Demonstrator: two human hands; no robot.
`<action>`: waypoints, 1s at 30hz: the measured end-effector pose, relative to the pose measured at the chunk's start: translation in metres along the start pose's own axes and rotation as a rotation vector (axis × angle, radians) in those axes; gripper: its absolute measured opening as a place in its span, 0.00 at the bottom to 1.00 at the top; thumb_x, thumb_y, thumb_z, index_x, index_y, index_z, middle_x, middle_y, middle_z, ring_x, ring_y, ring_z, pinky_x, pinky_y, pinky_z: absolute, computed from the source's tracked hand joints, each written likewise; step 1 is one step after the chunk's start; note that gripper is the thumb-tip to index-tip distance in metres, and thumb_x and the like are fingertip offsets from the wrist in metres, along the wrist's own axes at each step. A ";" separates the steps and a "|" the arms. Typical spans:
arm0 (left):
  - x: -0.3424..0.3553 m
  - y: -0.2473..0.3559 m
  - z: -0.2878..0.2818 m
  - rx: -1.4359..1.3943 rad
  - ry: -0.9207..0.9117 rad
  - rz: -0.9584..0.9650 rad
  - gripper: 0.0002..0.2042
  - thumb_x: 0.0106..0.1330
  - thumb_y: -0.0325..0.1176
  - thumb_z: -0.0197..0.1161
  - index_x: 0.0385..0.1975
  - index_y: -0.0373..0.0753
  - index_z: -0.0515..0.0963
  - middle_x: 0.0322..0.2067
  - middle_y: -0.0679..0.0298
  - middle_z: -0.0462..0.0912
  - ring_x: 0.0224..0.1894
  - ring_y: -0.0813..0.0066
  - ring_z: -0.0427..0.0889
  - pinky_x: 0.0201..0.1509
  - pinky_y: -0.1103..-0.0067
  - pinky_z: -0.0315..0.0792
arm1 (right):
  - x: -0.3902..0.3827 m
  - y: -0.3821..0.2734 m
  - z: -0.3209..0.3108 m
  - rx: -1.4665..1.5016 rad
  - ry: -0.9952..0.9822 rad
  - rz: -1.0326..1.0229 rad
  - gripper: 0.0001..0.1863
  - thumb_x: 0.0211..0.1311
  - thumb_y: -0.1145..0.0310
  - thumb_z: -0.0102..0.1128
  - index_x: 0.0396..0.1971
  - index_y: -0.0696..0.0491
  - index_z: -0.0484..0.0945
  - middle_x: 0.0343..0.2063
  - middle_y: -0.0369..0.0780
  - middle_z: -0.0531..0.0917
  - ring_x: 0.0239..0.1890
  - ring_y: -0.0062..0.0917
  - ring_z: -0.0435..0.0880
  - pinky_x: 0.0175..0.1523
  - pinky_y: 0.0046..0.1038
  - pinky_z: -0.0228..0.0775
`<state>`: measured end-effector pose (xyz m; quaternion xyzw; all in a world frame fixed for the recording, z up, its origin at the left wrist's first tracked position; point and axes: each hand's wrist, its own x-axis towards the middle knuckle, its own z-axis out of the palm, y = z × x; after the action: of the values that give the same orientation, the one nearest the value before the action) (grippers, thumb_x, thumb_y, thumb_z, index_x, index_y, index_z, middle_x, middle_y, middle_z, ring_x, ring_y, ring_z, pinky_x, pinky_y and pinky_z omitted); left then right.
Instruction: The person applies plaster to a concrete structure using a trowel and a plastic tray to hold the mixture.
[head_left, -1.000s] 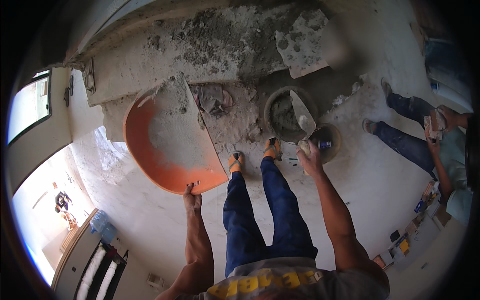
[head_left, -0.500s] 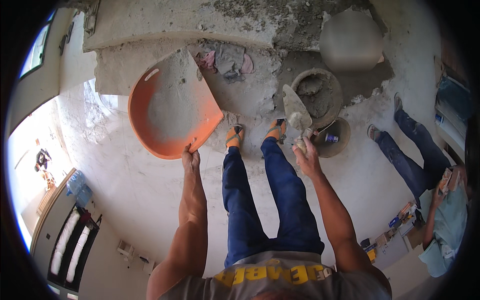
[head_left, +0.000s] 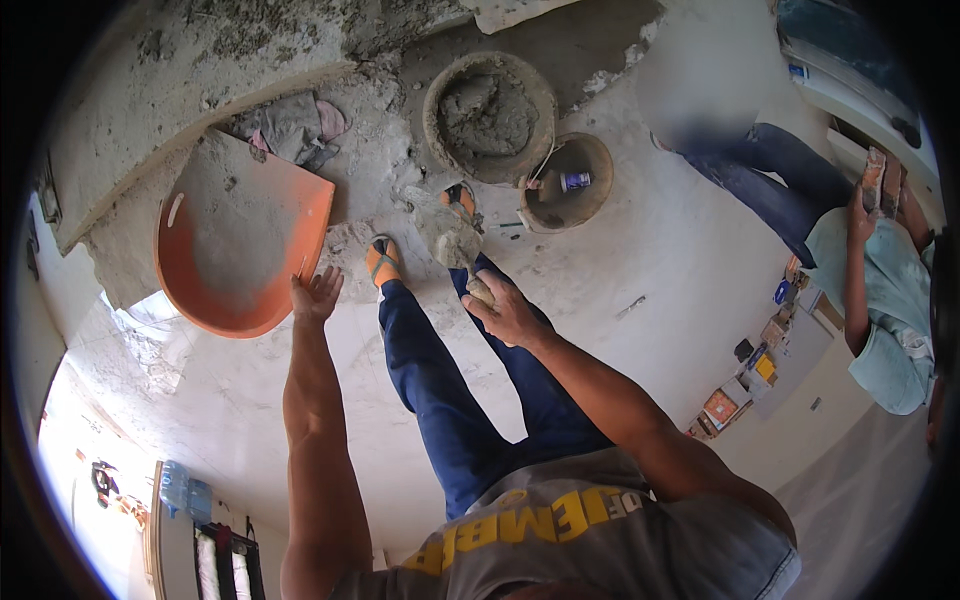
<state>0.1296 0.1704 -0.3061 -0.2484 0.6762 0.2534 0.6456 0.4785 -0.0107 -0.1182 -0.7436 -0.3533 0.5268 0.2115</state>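
My left hand (head_left: 318,292) is open, palm up and fingers spread, right beside the near edge of an orange pan (head_left: 290,225). This pan has one straight side, a slot in its rim and grey dust inside. In my right hand (head_left: 508,312) I grip the handle of a pointing trowel (head_left: 450,236), its blade coated with grey mortar and held above my right foot. Beyond it stands a round tub (head_left: 432,120) with wet mortar in it. A second bucket (head_left: 600,165) sits to its right, with a small blue-and-white container (head_left: 575,181) inside.
Rough, mortar-smeared concrete (head_left: 225,65) forms a raised edge at the far side. Dusty cloths (head_left: 300,125) lie behind the pan. At right, another person (head_left: 870,270) holds brick pieces (head_left: 880,183). Boxes and tools (head_left: 745,385) line the wall at lower right.
My left hand has let go of the pan's rim and opened. The trowel has moved from beside the mortar tub to in front of my legs. The view has turned toward the right.
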 end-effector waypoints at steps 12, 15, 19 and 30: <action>-0.168 -0.082 0.009 1.314 0.043 0.199 0.38 0.73 0.61 0.57 0.72 0.38 0.67 0.67 0.51 0.73 0.67 0.46 0.75 0.62 0.49 0.74 | 0.015 -0.006 -0.064 0.281 0.087 0.243 0.33 0.70 0.55 0.63 0.62 0.66 0.69 0.41 0.56 0.82 0.37 0.46 0.87 0.44 0.41 0.80; -0.265 -0.134 0.016 1.773 -0.105 0.472 0.26 0.73 0.48 0.60 0.59 0.33 0.80 0.52 0.46 0.86 0.63 0.51 0.80 0.69 0.66 0.70 | 0.034 -0.031 -0.096 0.335 0.026 0.317 0.34 0.70 0.54 0.63 0.63 0.67 0.69 0.42 0.59 0.83 0.38 0.46 0.88 0.44 0.41 0.82; -0.356 -0.161 0.036 1.990 -0.116 1.101 0.22 0.68 0.43 0.65 0.57 0.35 0.81 0.58 0.46 0.83 0.67 0.49 0.76 0.77 0.58 0.61 | 0.095 -0.033 -0.095 0.078 0.074 0.083 0.32 0.70 0.53 0.61 0.66 0.59 0.69 0.45 0.61 0.83 0.51 0.53 0.84 0.57 0.47 0.77; -0.418 -0.143 0.182 1.964 -0.372 1.247 0.15 0.63 0.26 0.58 0.48 0.34 0.84 0.45 0.50 0.88 0.54 0.50 0.85 0.67 0.61 0.72 | 0.242 -0.191 -0.062 -0.233 -0.174 -0.224 0.33 0.70 0.52 0.62 0.63 0.61 0.69 0.55 0.59 0.81 0.61 0.56 0.79 0.63 0.48 0.74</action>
<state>0.3786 0.1874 0.1012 0.7698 0.4812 -0.0718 0.4132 0.5259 0.3006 -0.1182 -0.6705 -0.5097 0.5178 0.1497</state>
